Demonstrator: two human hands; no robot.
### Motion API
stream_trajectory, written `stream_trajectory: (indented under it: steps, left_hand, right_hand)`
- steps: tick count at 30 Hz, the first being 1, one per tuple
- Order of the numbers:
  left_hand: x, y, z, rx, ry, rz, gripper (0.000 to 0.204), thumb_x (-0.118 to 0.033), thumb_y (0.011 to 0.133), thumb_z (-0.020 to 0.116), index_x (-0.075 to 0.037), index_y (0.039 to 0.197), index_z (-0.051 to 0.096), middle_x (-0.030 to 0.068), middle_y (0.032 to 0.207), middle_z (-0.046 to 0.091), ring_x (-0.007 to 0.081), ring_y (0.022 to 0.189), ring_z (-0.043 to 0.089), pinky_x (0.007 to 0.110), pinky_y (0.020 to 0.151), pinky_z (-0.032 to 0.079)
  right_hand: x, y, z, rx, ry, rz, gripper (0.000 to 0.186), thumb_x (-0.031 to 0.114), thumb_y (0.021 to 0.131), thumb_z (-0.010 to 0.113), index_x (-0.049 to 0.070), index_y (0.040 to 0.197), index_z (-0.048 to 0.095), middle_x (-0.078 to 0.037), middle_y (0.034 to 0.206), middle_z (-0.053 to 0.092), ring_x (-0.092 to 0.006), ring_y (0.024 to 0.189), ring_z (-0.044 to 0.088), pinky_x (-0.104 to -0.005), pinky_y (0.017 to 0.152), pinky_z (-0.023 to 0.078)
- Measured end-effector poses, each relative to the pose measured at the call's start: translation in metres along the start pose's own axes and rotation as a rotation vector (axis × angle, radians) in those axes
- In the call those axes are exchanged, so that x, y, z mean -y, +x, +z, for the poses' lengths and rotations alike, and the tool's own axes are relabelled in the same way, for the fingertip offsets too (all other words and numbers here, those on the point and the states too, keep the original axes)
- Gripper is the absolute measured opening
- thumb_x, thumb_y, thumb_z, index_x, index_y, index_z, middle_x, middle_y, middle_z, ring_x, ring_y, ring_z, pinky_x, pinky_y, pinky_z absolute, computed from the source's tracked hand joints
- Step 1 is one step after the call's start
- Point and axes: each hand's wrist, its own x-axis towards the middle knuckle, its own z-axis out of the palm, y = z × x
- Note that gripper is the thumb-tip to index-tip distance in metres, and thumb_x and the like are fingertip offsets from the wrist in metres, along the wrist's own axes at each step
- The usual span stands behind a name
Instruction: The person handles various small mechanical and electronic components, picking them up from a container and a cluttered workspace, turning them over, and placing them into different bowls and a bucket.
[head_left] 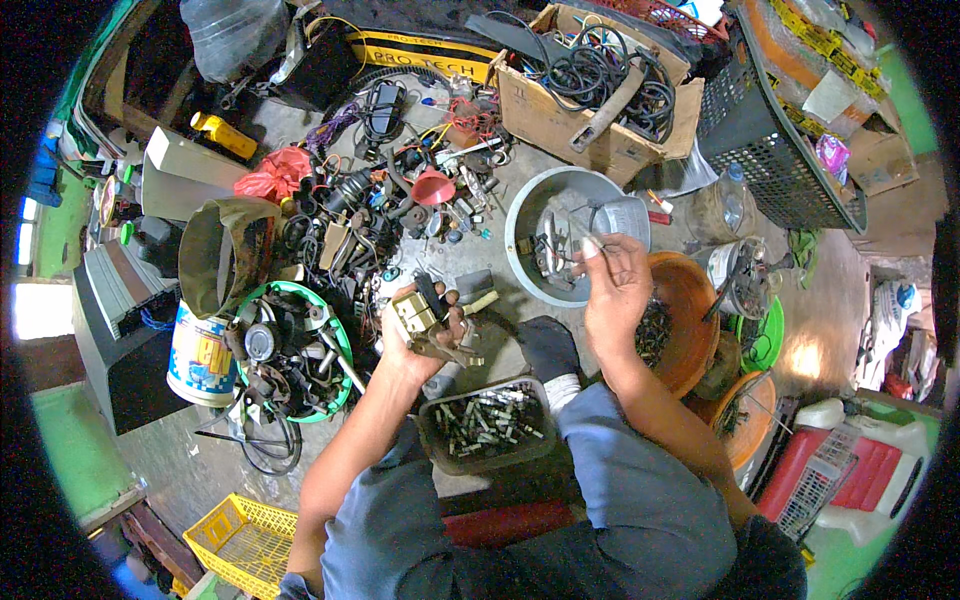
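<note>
I can't make out what, if anything, the right hand (612, 285) pinches at the grey bowl (514, 238); it's too small, and the hand hides some rim. Nearer me than the bowl, to its right, a forearm (655, 405) covers part of an orange tub (703, 300), its dark bits (652, 335) too fine to name. Left of the bowl, metal parts (417, 313) partly hide the left hand (402, 350). Beyond it, a red basket (668, 18) is cut off above.

A smooth grey floor (160, 455) spreads between flat green-painted walls (72, 435) at eight and two o'clock, with a glaring white window-like opening (42, 311) at nine o'clock and a warm light reflection (805, 350) at three.
</note>
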Motion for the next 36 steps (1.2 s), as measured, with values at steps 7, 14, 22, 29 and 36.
stream_trajectory:
  steps: [7, 14, 22, 29, 36]
  left_hand:
    - [0.005, 0.009, -0.009, -0.16, 0.098, -0.05, 0.04, -0.043, 0.096, 0.046, -0.007, 0.102, 0.062, 0.0104, 0.088, 0.064, 0.0224, 0.063, 0.053, 0.032, 0.053, 0.043]
    - [0.009, 0.005, 0.005, -0.177, 0.11, -0.049, 0.041, -0.042, 0.099, 0.046, -0.006, 0.106, 0.064, 0.01, 0.086, 0.064, 0.0208, 0.061, 0.053, 0.033, 0.052, 0.042]
    - [0.006, 0.003, 0.006, -0.05, 0.243, -0.123, 0.039, -0.045, 0.101, 0.045, -0.01, 0.106, 0.064, 0.0071, 0.08, 0.064, 0.0191, 0.052, 0.05, 0.031, 0.047, 0.039]
    - [0.011, 0.003, 0.008, -0.023, 0.473, -0.205, 0.035, -0.044, 0.101, 0.051, -0.012, 0.102, 0.064, 0.0087, 0.078, 0.067, 0.0174, 0.05, 0.06, 0.027, 0.037, 0.041]
    - [0.014, -0.003, 0.017, -0.109, 0.657, -0.222, 0.033, -0.041, 0.097, 0.06, -0.008, 0.097, 0.062, 0.0103, 0.075, 0.067, 0.0169, 0.046, 0.059, 0.026, 0.033, 0.041]
  right_hand:
    - [-0.013, 0.002, -0.017, -0.102, -0.139, 0.072, 0.014, 0.012, 0.099, 0.061, 0.003, 0.092, 0.054, -0.006, 0.077, 0.06, -0.0109, 0.066, 0.057, -0.027, 0.059, 0.049]
    - [-0.036, -0.002, -0.017, -0.164, -0.183, 0.302, 0.012, 0.013, 0.1, 0.059, 0.001, 0.101, 0.059, -0.007, 0.087, 0.064, -0.0135, 0.071, 0.061, -0.0276, 0.055, 0.05]
    - [-0.034, -0.022, -0.003, 0.353, -0.208, 0.443, 0.026, 0.014, 0.1, 0.058, -0.001, 0.123, 0.06, -0.011, 0.107, 0.069, -0.0168, 0.085, 0.066, -0.0287, 0.071, 0.054]
    - [-0.012, -0.034, 0.024, 0.705, -0.192, 0.325, 0.031, 0.01, 0.096, 0.063, -0.001, 0.125, 0.061, -0.009, 0.113, 0.067, -0.0149, 0.104, 0.063, -0.0291, 0.087, 0.05]
    - [-0.013, -0.04, 0.023, 0.759, -0.29, 0.176, 0.037, 0.018, 0.096, 0.065, 0.001, 0.128, 0.062, -0.013, 0.115, 0.067, -0.0202, 0.111, 0.063, -0.0326, 0.096, 0.048]
